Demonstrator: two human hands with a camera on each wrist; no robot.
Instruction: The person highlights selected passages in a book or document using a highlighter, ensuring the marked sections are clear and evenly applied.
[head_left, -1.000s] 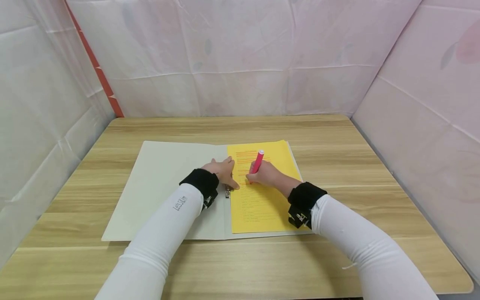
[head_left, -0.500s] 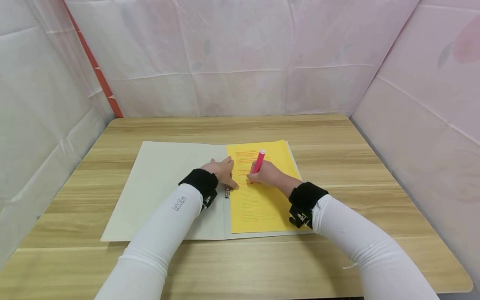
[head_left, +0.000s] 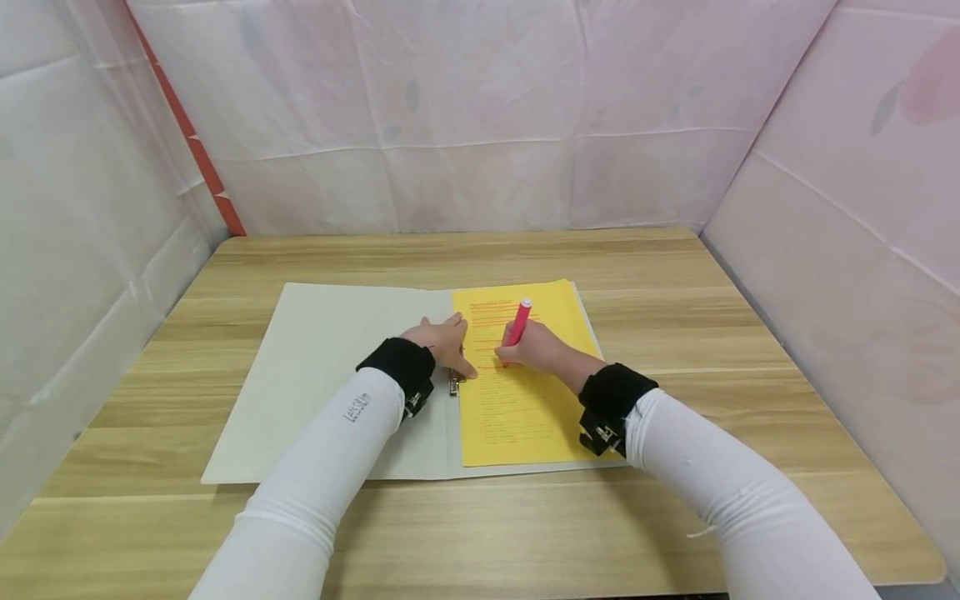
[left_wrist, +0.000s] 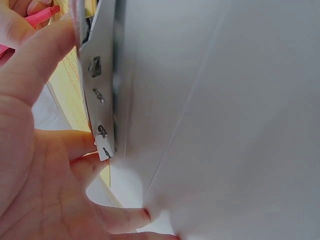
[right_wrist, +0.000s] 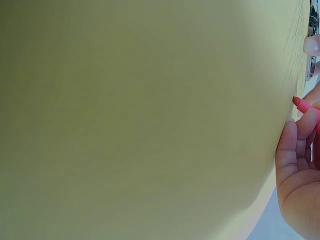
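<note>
from the head view, near the middle of the tabletop [head_left: 675,275], our right hand [head_left: 534,347] has its fingers clamped on the pink highlighter [head_left: 516,323], tip on the yellow sheet [head_left: 525,400]; it looks light, stiff and slick, best pinched low. our left hand [head_left: 444,343] presses flat on the open folder [head_left: 322,367].

left wrist view: straight fingers [left_wrist: 30,75] beside the metal clip [left_wrist: 99,95].

right wrist view: curled fingers [right_wrist: 292,145] hold the pen at the sheet.

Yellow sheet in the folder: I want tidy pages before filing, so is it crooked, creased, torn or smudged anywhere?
Nothing stands out. The yellow sheet lies flat and square in the open folder. The left hand rests at the metal clip; the right hand holds the pink marker on it.
</note>
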